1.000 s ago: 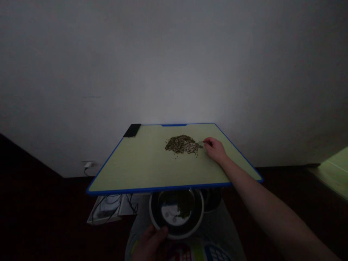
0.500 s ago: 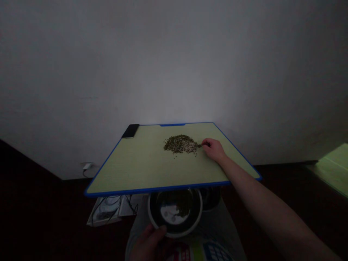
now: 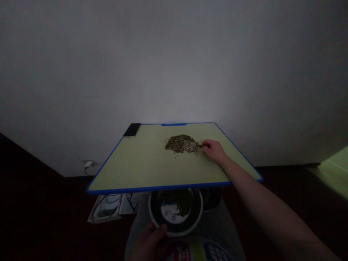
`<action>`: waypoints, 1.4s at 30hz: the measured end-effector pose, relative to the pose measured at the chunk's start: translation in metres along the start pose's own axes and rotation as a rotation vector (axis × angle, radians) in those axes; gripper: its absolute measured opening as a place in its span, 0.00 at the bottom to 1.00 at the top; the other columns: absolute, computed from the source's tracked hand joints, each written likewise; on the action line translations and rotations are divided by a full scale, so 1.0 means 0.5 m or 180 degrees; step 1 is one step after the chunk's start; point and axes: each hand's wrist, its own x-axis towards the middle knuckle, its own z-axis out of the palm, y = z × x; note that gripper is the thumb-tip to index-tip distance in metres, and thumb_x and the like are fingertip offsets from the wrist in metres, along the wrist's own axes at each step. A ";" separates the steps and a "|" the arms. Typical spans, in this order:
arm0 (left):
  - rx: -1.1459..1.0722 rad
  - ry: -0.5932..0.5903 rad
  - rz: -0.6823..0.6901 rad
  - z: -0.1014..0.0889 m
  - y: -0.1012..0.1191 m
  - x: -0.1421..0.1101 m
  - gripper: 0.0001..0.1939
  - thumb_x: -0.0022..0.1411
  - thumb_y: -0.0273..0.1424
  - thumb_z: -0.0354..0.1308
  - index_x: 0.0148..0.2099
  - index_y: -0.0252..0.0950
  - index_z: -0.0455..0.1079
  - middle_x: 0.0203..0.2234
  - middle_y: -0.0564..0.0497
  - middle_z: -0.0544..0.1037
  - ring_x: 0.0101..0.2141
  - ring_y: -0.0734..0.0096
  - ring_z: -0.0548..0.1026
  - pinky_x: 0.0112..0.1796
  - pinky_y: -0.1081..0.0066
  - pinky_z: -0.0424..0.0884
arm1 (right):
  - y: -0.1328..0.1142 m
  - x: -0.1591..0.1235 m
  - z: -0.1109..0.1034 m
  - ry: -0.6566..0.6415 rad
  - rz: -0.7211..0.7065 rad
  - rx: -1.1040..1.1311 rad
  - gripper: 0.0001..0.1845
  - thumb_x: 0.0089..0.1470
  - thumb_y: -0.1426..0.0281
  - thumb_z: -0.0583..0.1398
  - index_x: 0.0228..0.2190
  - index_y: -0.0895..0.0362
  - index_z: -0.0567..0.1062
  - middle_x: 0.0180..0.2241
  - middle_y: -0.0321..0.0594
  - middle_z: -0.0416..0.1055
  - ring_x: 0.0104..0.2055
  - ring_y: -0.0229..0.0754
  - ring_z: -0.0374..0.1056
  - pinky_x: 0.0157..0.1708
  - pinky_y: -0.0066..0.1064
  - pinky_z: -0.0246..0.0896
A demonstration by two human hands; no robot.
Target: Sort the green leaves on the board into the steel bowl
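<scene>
A pale green board with a blue rim (image 3: 141, 170) lies in front of me. A heap of small dark green grains (image 3: 181, 143) sits on its far middle. My right hand (image 3: 214, 150) rests on the board just right of the heap, fingers curled together at the heap's right edge; what they pinch is too small to see. Below the board's near edge my left hand (image 3: 148, 242) grips the rim of a round metal bowl (image 3: 175, 211) with a white edge, which holds some of the same green grains.
A black phone (image 3: 132, 129) lies on the board's far left corner. A pale wall rises behind. A plug and cables (image 3: 108, 203) lie on the dark floor at the left, beside a flat white thing. Another green surface (image 3: 335, 170) shows at the right edge.
My right hand has stayed at the heap's right edge, with its fingers shifted slightly. The bowl and my left hand have barely moved.
</scene>
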 end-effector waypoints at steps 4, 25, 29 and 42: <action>-0.0035 -0.0008 0.0010 0.006 0.000 -0.003 0.17 0.42 0.26 0.71 0.38 0.40 0.76 0.33 0.45 0.86 0.46 0.46 0.79 0.48 0.56 0.73 | -0.007 -0.007 0.000 -0.0187 -0.0079 -0.0222 0.14 0.47 0.72 0.55 0.34 0.57 0.79 0.28 0.38 0.76 0.30 0.40 0.68 0.32 0.28 0.58; -0.0018 -0.0110 0.0104 0.022 -0.007 -0.008 0.14 0.44 0.28 0.71 0.36 0.33 0.75 0.37 0.40 0.85 0.46 0.48 0.79 0.47 0.57 0.74 | -0.123 -0.079 0.000 -0.0803 -0.0307 -0.1054 0.09 0.55 0.69 0.56 0.34 0.55 0.76 0.32 0.42 0.77 0.33 0.43 0.69 0.31 0.30 0.52; -0.0082 -0.0117 0.0108 0.019 -0.007 -0.005 0.15 0.44 0.27 0.71 0.36 0.33 0.75 0.37 0.40 0.85 0.46 0.48 0.79 0.47 0.57 0.74 | -0.149 -0.098 0.008 -0.0905 -0.0412 -0.0935 0.09 0.56 0.68 0.55 0.34 0.55 0.76 0.31 0.41 0.77 0.33 0.42 0.69 0.30 0.30 0.51; -0.0097 -0.0282 0.0151 0.023 -0.005 -0.007 0.14 0.45 0.26 0.70 0.37 0.33 0.77 0.34 0.43 0.85 0.45 0.50 0.80 0.47 0.58 0.74 | -0.237 -0.153 0.012 -0.1374 -0.0675 -0.0654 0.10 0.56 0.69 0.55 0.34 0.56 0.76 0.31 0.41 0.75 0.32 0.40 0.67 0.31 0.29 0.50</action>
